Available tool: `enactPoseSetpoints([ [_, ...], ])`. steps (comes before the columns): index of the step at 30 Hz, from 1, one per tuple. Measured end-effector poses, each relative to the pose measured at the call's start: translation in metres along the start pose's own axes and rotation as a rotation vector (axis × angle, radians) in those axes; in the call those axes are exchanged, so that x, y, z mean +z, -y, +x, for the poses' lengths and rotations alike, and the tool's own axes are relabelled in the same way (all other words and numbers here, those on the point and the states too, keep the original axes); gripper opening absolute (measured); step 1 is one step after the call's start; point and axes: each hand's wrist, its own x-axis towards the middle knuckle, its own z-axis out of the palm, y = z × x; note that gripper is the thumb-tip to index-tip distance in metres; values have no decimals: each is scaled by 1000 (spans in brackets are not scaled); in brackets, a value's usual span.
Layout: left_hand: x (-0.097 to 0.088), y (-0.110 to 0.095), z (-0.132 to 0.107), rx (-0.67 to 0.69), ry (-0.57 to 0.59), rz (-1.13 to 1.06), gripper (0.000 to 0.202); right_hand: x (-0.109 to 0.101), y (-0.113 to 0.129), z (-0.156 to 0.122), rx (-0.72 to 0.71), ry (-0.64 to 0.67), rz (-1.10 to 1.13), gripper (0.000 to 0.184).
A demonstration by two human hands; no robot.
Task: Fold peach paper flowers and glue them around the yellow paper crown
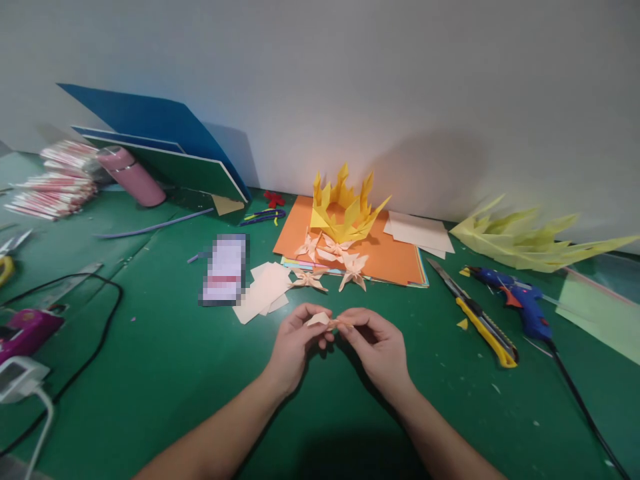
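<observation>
Between my two hands is a small piece of folded pale-pink paper point(319, 320), held above the green table. My left hand point(300, 340) pinches its wider end with thumb and fingers. With thumb and forefinger, my right hand point(376, 340) grips the narrow end. Just beyond them lie several folded paper flowers point(354, 270) of the same pale pink, some on a stack of orange paper point(400, 260). Loose pale-pink paper sheets point(263, 293) rest to the left of the flowers. A yellow folded-paper crown point(345, 207) stands on the orange stack.
At right lie a yellow utility knife point(485, 330), a blue glue gun point(525, 300) with its cord, and a pale yellow paper crown point(540, 237). To the left are a phone point(225, 270), a pink bottle point(133, 177), boards point(170, 163) against the wall, and a power strip point(30, 333).
</observation>
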Motion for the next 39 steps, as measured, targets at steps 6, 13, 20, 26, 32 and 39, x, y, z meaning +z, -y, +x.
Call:
enactPoseSetpoints([
  [6, 0, 1, 0, 18, 24, 29, 22, -2, 1, -1, -140, 1, -119, 15],
  [13, 1, 0, 1, 32, 30, 75, 31, -2, 2, 1, -82, 35, -180, 16],
  [20, 0, 3, 2, 45, 52, 111, 26, -3, 5, 2, -95, 69, -192, 9],
  [26, 1, 4, 3, -40, 72, 42, 16, -2, 3, 0, -120, 52, -129, 10],
  [32, 3, 1, 1, -95, 86, -34, 20, 2, 3, -1, -63, 47, -176, 10],
  [39, 3, 4, 0, -51, 114, 94, 36, 4, 3, -1, 54, 7, -143, 9],
])
